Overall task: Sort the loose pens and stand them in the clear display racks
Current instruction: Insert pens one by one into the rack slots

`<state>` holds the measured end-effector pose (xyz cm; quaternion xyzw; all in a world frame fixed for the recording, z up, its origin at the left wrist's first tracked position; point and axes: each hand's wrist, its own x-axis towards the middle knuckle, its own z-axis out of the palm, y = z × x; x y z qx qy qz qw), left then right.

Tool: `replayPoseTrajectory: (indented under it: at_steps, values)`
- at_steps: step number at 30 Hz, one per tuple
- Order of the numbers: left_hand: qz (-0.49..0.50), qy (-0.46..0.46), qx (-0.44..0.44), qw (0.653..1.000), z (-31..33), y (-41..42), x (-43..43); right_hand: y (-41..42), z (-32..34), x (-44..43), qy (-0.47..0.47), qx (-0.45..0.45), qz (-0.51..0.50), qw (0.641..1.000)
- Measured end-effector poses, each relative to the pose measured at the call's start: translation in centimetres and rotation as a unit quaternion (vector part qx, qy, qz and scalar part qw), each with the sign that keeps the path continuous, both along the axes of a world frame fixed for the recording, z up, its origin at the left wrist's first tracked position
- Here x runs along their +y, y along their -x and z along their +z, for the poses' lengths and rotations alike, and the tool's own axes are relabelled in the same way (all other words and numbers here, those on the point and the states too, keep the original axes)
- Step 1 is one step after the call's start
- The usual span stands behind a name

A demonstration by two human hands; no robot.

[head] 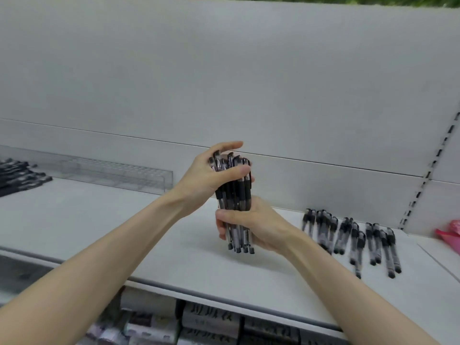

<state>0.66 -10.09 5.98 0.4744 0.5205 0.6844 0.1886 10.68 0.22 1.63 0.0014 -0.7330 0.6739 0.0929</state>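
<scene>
L hand (206,175), R hand (258,222), gripping pens (236,195)

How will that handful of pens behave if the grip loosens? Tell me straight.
The bundle of pens would probably splay and slip apart: many smooth, stiff barrels, held only by the left hand and right hand. Dropped on the shelf, round barrels likely roll.

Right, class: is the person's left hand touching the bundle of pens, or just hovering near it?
Touching. The head view shows the left hand wrapped round the top of the bundle of pens, its thumb pressed across them.
</scene>
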Motion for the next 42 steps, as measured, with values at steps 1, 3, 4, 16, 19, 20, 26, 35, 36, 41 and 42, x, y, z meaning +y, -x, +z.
replayPoseTrajectory:
  at_steps: [1,3,4,16,19,20,26,35,36,41,42]
  values:
    - [0.002,0.004,-0.007,1.0,-0.1,1.1,-1.3,1.1,0.0,-1.2,-0.002,0.001,0.005,1.0]
    - [0.015,0.018,-0.012,1.0,-0.7,4.1,-4.2,4.0,-0.4,-4.3,-0.006,0.001,0.005,1.0]
    - [0.031,0.027,-0.016,0.999,-1.0,5.7,-5.7,5.6,-0.6,-6.1,0.0,0.0,0.002,1.0]
    - [0.087,0.17,0.068,0.979,-3.3,20.8,-17.4,19.9,-1.5,-18.5,-0.013,-0.02,-0.054,0.998]
    - [0.064,0.221,0.148,0.962,-3.1,24.8,-18.1,23.0,-1.4,-19.2,-0.014,-0.039,-0.036,0.998]
    - [0.06,0.225,0.167,0.958,-3.2,25.8,-18.2,24.0,-1.4,-19.2,-0.05,-0.039,-0.043,0.997]
    - [0.02,0.234,0.197,0.952,-4.2,29.8,-17.1,27.6,-2.7,-18.1,-0.31,-0.095,-0.12,0.938]
    - [0.047,0.25,0.275,0.927,-7.7,31.6,-15.8,27.9,-3.9,-17.5,-0.485,-0.247,-0.25,0.801]
    - [0.063,0.256,0.301,0.916,-7.9,31.8,-15.7,27.9,-4.1,-17.3,-0.485,-0.263,-0.259,0.793]
    - [0.067,0.32,0.322,0.888,-8.0,31.5,-16.6,27.7,-4.5,-17.8,-0.473,-0.295,-0.307,0.771]
    - [0.06,0.326,0.333,0.883,-8.0,31.5,-17.0,27.7,-4.5,-18.0,-0.471,-0.294,-0.312,0.771]
